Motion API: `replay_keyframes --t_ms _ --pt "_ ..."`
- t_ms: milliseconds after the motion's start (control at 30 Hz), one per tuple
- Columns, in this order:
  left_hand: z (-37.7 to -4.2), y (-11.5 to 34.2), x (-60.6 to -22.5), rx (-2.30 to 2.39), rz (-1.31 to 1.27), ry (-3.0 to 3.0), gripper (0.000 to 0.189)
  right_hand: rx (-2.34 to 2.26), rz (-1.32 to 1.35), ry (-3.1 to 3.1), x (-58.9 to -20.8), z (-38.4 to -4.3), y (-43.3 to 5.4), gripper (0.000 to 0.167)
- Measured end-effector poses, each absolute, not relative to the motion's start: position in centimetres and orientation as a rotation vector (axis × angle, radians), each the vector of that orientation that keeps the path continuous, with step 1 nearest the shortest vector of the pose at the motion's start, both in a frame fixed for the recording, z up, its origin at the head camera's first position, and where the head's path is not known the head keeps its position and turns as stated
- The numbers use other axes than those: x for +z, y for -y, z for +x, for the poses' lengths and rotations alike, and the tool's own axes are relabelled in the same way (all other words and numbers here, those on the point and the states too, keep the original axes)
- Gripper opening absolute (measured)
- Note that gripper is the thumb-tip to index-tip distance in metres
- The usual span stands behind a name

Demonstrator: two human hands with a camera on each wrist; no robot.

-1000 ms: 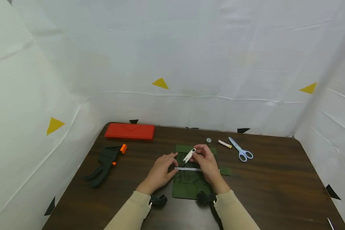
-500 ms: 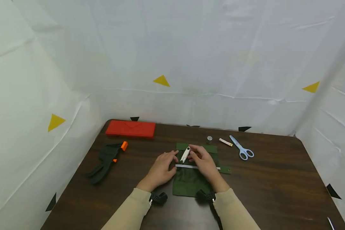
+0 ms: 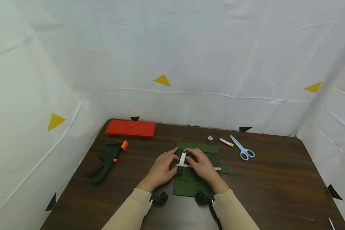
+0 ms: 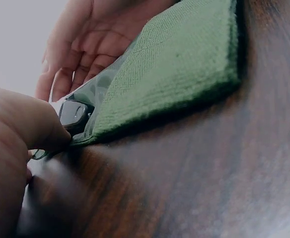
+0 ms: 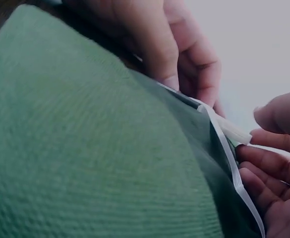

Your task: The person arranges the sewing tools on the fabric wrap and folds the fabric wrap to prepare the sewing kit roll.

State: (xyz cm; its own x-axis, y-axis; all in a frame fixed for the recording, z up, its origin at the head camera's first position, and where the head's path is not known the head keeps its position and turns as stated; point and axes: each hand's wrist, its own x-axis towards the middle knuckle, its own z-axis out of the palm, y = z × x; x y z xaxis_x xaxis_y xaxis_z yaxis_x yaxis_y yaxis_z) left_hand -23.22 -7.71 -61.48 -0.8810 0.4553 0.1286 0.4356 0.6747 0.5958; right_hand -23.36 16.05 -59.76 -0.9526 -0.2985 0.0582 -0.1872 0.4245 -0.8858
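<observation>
A green cloth case [image 3: 189,189] lies unrolled on the table, crossed by a white elastic band [image 5: 237,187]. Tucked under the band near the left edge is a slim white tool [image 3: 183,156] with a hole at its upper end; its dark lower end [image 4: 75,115] shows in the left wrist view. My left hand [image 3: 162,166] pinches the case's left edge beside the band. My right hand [image 3: 202,164] touches the tool's upper end with its fingertips, thumb held apart in the right wrist view. Exactly what kind of tool it is cannot be seen.
A red case [image 3: 130,128] and a dark clamp with orange tips [image 3: 106,162] lie to the left. Behind the cloth are a small round container [image 3: 210,139], a short white-and-yellow stick [image 3: 226,142] and light-blue scissors [image 3: 242,148]. A pen-like thing [image 3: 331,223] sits bottom right.
The white tool has slid down under the elastic band and turned more upright. My right hand has shifted left with it and loosened its fingers. The left hand stays at the edge.
</observation>
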Motion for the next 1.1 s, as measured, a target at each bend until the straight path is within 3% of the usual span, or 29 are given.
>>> replay_keyframes --t_ms 400,833,1100 --pt "-22.8 7.8 -61.9 0.957 0.718 -2.833 0.046 -1.368 -0.657 -2.636 -60.4 -23.0 -16.1 0.037" --pt "-23.3 7.9 -61.6 0.951 0.747 -2.85 0.053 -1.386 -0.667 -2.612 -59.8 -23.4 -16.2 0.031" --pt "-23.2 7.7 -61.7 0.968 0.76 -2.841 0.052 -1.891 -0.503 -2.107 -59.7 -24.0 -18.6 0.047"
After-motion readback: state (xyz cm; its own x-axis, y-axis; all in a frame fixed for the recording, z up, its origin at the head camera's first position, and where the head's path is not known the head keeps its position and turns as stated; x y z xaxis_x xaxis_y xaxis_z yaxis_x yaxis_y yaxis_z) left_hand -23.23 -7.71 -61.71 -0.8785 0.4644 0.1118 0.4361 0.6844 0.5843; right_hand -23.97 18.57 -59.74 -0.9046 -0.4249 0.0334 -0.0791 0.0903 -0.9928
